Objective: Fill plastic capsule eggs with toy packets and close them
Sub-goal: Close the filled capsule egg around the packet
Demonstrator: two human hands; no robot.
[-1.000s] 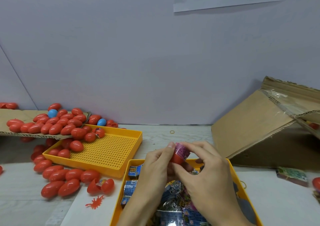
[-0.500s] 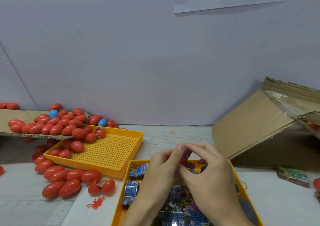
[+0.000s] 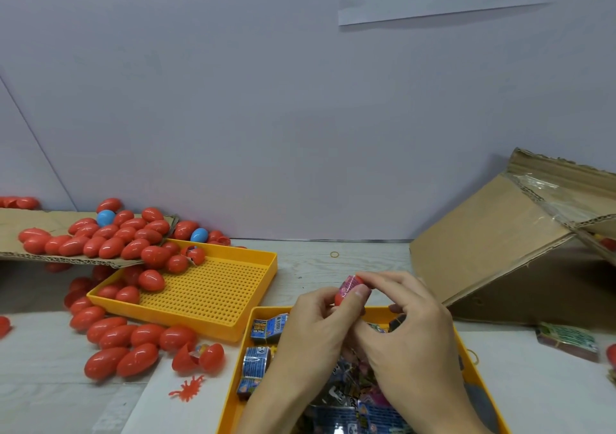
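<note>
I hold a red capsule egg (image 3: 348,288) between both hands above the near yellow tray (image 3: 485,387). A pink toy packet shows inside the egg. My left hand (image 3: 310,333) grips the egg from the left, thumb up along its side. My right hand (image 3: 410,330) pinches the egg's top from the right. The tray under my hands holds several blue and dark toy packets (image 3: 256,360); much of it is hidden by my hands.
A second yellow pegged tray (image 3: 213,293) lies to the left with several red eggs (image 3: 151,280). More red eggs and two blue ones cover a cardboard sheet (image 3: 20,227) and the table. A half-open red egg (image 3: 198,357) lies nearby. A tipped cardboard box (image 3: 500,250) stands right.
My hands rose slightly and the egg with the pink packet is more exposed again between my fingertips, after being nearly hidden half a second ago.
</note>
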